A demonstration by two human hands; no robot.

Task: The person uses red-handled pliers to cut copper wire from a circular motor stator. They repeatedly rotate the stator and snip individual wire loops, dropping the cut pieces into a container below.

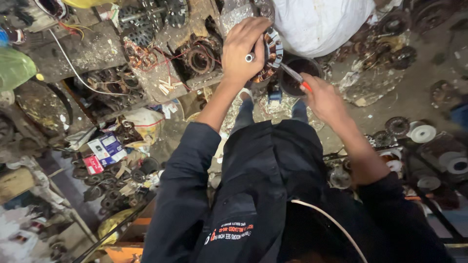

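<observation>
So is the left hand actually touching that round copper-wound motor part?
Touching. The head view shows the left hand gripping over the motor part, fingers wrapped on its rim.

1. A grimy workshop floor [429, 73] carries scattered round motor parts [397, 125] and white discs [423, 133].
2. A dirty bench [92, 51] at upper left bears copper-wound stators [200, 59].
3. Small cardboard boxes [105, 151] lie among scrap at lower left.
</observation>
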